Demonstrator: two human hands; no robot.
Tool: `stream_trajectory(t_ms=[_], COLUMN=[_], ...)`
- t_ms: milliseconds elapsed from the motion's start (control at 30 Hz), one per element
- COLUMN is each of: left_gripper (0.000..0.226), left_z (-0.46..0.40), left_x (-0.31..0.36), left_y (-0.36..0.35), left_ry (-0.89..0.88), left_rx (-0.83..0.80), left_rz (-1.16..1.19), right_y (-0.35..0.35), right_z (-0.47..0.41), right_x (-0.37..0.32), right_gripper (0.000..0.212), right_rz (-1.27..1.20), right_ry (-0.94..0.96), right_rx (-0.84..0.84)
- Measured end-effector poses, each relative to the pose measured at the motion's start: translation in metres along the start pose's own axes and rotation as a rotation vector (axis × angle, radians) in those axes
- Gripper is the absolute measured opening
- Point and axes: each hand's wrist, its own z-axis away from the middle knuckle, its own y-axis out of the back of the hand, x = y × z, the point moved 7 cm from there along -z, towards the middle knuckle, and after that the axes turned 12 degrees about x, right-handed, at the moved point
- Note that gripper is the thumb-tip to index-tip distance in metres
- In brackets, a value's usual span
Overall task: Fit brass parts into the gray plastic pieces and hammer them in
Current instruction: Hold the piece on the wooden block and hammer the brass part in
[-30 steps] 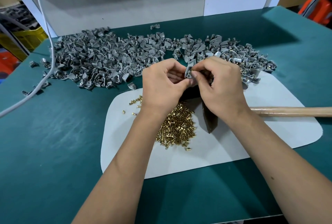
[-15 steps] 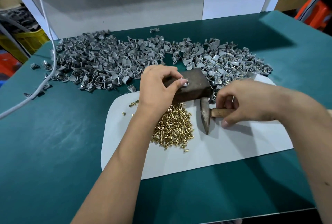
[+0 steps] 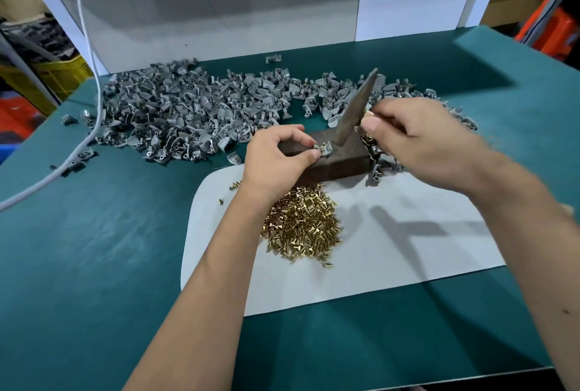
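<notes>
Hammer now raised over block, strike looks imminent.
Right hand (image 3: 417,136), its grip wrapped on the hammer (image 3: 354,111), has lifted it off the white mat (image 3: 408,249) where it lay half a second ago. Left hand (image 3: 279,158) pinches gray piece (image 3: 323,149) with brass part on the metal block (image 3: 339,161); brass pile (image 3: 303,227) near, gray pile (image 3: 188,111) behind on tabletop (image 3: 94,249).

L hand (image 3: 277,160): pinches gray piece (image 3: 323,149) w/ brass part on metal block (image 3: 332,160)
R hand (image 3: 417,139): grips hammer (image 3: 356,108), head tilted just above piece
</notes>
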Motion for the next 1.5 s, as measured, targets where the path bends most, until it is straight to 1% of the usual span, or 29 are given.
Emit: stream_trajectory(t_ms=[100,167,233,267,300,367,400,467,567,600,633,700,733,800,833,867,900,933,967,1033,1067,1100,1133,1200,1233,1333,1367,1433,1500], left_gripper=[0.009,0.009,0.008,0.008,0.008,0.008,0.009,0.01,0.009,0.009,0.009,0.01,0.01,0.009,0.008,0.008,0.008,0.008,0.009,0.009,0.009,0.009,0.009,0.009,0.01,0.01,0.01,0.009,0.008], left_z=[0.0,0.001,0.0,0.001,0.001,0.002,0.002,0.002,0.002,0.003,0.003,0.003,0.003,0.003,0.003,0.003,0.003,0.003,0.003,0.004,0.004,0.004,0.004,0.004,0.004,0.005,0.005,0.006,0.005], left_x=[0.0,-0.001,-0.002,-0.002,-0.002,0.0,0.001,0.001,0.001,0.001,0.001,0.002,0.002,0.002,0.002,0.001,0.001,0.001,0.002,0.003,0.003,0.004,0.004,0.004,0.003,0.003,0.004,0.003,0.002], left_y=[-0.001,-0.001,-0.001,-0.001,-0.001,-0.001,-0.001,0.0,-0.001,-0.001,-0.001,-0.001,-0.001,-0.001,-0.001,-0.001,-0.001,-0.001,-0.001,-0.001,-0.001,0.0,0.0,0.0,0.0,-0.001,-0.001,0.0,0.0], left_ry=[0.018,0.032,0.046,0.051,0.052,0.056,0.059,0.064,0.056,0.054,0.058,0.067,0.069,0.075,0.077,0.077,0.075,0.076,0.08,0.087,0.089,0.09,0.089,0.077,0.077,0.095,0.099,0.101,0.094], left_rx=[-0.011,-0.019,-0.02,-0.022,-0.023,-0.021,-0.017,-0.012,-0.024,-0.024,-0.025,-0.026,-0.025,-0.024,-0.03,-0.034,-0.035,-0.033,-0.031,-0.029,-0.026,-0.026,-0.031,-0.036,-0.035,-0.036,-0.034,-0.036,-0.042], left_rz=[-0.003,-0.006,0.001,0.004,0.006,0.01,0.008,0.001,-0.01,-0.01,-0.006,0.002,0.0,-0.007,-0.005,-0.003,-0.004,-0.002,0.003,0.006,0.004,0.004,0.006,0.003,0.001,0.009,0.007,0.002,-0.002], right_y=[-0.004,0.006,0.013,0.01,0.0,-0.02,-0.021,-0.012,0.008,0.005,-0.006,-0.025,-0.024,-0.012,-0.004,0.002,0.003,-0.002,-0.012,-0.021,-0.019,-0.014,-0.006,0.006,0.001,-0.025,-0.023,-0.012,0.002], right_z=[-0.007,-0.012,-0.011,-0.009,-0.007,-0.003,-0.002,-0.008,-0.01,-0.008,-0.007,-0.002,-0.002,-0.008,-0.009,-0.008,-0.006,-0.003,-0.001,0.0,-0.005,-0.009,-0.012,-0.009,-0.006,0.002,-0.001,-0.01,-0.011], right_x=[-0.007,-0.014,-0.022,-0.025,-0.025,-0.017,-0.014,-0.014,-0.024,-0.026,-0.025,-0.016,-0.013,-0.016,-0.019,-0.023,-0.026,-0.026,-0.023,-0.015,-0.014,-0.015,-0.018,-0.025,-0.026,-0.018,-0.016,-0.02,-0.027], right_gripper=[0.029,0.024,0.025,0.026,0.026,0.026,0.026,0.026,0.024,0.023,0.022,0.023,0.024,0.026,0.026,0.025,0.024,0.024,0.023,0.024,0.025,0.025,0.025,0.021,0.02,0.021,0.022,0.026,0.026], right_rz=[0.171,0.218,0.17,0.192,0.252,0.363,0.412,0.466,0.359,0.349,0.358,0.388,0.418,0.468,0.473,0.424,0.366,0.33,0.324,0.394,0.45,0.494,0.501,0.377,0.328,0.389,0.455,0.519,0.448], right_ry=[0.042,0.068,0.096,0.112,0.113,0.072,0.064,0.086,0.113,0.112,0.1,0.019,0.007,0.053,0.079,0.085,0.077,0.062,0.03,-0.024,-0.001,0.023,0.044,0.045,0.038,-0.027,-0.015,0.056,0.073], right_rx=[0.068,0.207,0.355,0.357,0.289,0.087,0.039,0.078,0.354,0.362,0.289,0.069,0.031,0.1,0.19,0.294,0.345,0.315,0.231,0.056,0.04,0.059,0.127,0.339,0.344,0.088,0.055,0.098,0.278])
